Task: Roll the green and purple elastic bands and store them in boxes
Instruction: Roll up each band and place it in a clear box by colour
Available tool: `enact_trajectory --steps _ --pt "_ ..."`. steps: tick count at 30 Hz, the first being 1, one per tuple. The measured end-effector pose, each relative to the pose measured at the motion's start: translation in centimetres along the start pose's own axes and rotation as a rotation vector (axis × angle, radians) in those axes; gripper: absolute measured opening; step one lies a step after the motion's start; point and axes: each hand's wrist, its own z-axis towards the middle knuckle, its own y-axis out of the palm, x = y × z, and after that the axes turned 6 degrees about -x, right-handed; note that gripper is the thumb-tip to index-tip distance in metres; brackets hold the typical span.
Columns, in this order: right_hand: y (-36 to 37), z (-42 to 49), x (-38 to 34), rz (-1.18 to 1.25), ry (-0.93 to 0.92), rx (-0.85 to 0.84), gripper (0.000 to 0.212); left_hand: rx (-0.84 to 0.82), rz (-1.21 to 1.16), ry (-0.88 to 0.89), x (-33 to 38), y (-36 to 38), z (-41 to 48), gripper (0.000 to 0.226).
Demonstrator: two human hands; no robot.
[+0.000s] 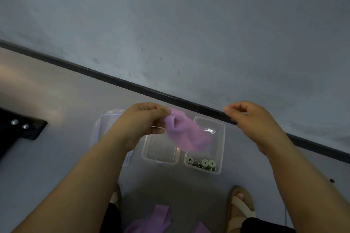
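Pinching blurred purple band [185, 134] over clear boxes [161, 159] on floor [56, 157] — left hand [140, 123]; right hand [251, 119] fingers [230, 108] curled, gripping nothing visible — green rolls [205, 162] boxed.

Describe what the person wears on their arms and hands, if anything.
Nothing visible: the left hand and right hand are ungloved, and both forearms are bare to the frame edge, with no sleeves, watch or bracelets. The blur hides whether there are rings.

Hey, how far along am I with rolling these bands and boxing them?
Done: green rolls sit in the right clear box. In hand: your left hand pinches a blurred, loose purple band; the right hand is curled, holding nothing visible. Left: more purple bands lie by your feet, and the middle box holds no rolls.
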Motion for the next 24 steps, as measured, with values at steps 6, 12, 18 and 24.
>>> enact_trajectory --steps 6,12,18,24 --pt "4.6 -1.7 -1.7 -0.012 -0.071 -0.318 0.044 0.105 0.001 0.038 -0.4 2.7 0.5 0.009" --pt "5.9 -1.4 -2.4 0.117 -0.192 -0.126 0.020 0.194 -0.029 0.167 -0.2 3.8 0.5 0.008" --pt "4.8 -0.6 -2.4 0.171 -0.211 -0.084 0.012 0.337 0.016 0.270 -0.2 3.9 0.9 0.012" --pt "4.8 -0.1 -2.0 0.208 -0.207 -0.010 0.025 0.256 -0.056 0.301 0.0 4.7 0.7 0.013"
